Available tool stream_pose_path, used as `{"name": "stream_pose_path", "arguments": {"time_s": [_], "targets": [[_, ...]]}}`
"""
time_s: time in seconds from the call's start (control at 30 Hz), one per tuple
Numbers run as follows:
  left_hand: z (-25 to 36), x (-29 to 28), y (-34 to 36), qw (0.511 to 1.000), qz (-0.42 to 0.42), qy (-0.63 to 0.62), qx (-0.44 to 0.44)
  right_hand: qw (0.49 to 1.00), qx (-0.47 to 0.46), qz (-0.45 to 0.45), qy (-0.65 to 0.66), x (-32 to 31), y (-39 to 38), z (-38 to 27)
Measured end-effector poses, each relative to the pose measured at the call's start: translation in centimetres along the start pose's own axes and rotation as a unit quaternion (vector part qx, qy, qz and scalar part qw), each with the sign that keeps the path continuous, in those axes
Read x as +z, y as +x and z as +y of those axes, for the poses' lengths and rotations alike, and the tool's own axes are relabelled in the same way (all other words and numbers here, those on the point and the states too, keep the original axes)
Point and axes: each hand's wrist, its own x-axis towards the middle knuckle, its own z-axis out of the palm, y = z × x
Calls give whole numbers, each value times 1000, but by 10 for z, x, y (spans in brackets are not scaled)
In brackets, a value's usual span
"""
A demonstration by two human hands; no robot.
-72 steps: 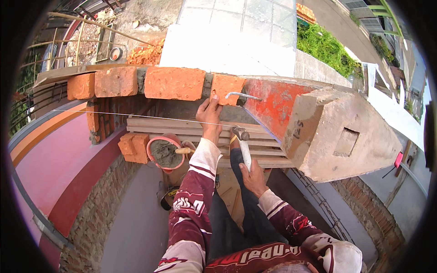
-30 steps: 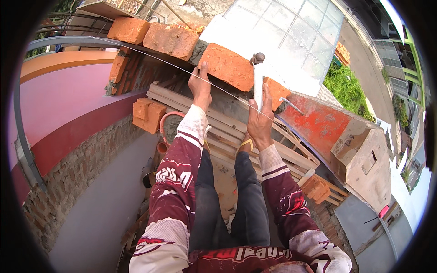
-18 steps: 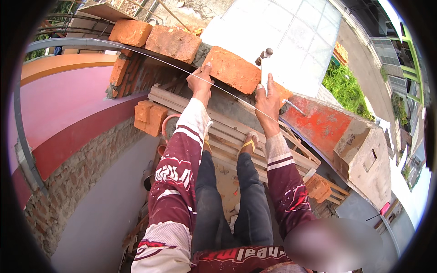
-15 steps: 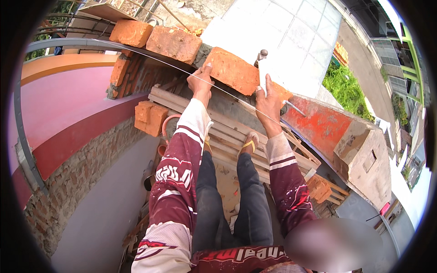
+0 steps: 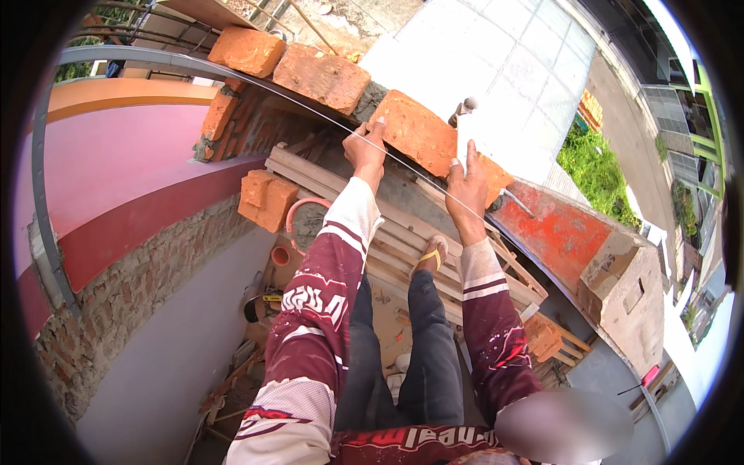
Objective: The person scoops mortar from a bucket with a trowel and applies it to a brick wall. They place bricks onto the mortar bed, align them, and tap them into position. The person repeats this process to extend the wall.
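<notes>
An orange brick (image 5: 418, 132) lies on top of the wall in front of me. My left hand (image 5: 366, 155) is closed at its left end, thumb against the brick and the other fingers curled out of sight below. Near the brick's right end, my right hand (image 5: 467, 194) holds a white-handled tool (image 5: 463, 133) between thumb and fingers. A rounded metal end tops this tool; its exact kind is unclear. Another brick (image 5: 494, 180) sits just right of that hand. A taut white string (image 5: 310, 110) runs along the wall's near side, passing across both hands.
Two more bricks (image 5: 322, 76) continue the row leftward, with grey mortar (image 5: 372, 101) at the gap. Below are wooden planks (image 5: 403, 246) under my foot, stacked bricks (image 5: 266, 200) and an orange hose (image 5: 298, 208). A red-painted concrete ledge (image 5: 554, 221) stands right.
The whole view has shifted, so the wall and hands appear farther right and lower. Both hands keep their places against the brick and the tool. My left sleeve now hides one foot.
</notes>
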Motion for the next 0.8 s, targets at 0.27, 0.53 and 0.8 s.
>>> {"name": "stream_pose_path", "arguments": {"time_s": [0.27, 0.53, 0.8], "targets": [[-1, 0, -3, 999, 26, 35, 28, 999, -38, 1, -12, -6, -3, -4], [3, -28, 34, 990, 38, -21, 133, 986, -117, -25, 115, 61, 41, -35], [28, -54, 100, 995, 11, -4, 100, 968, 5, -139, 211, 94, 61, -101]]}}
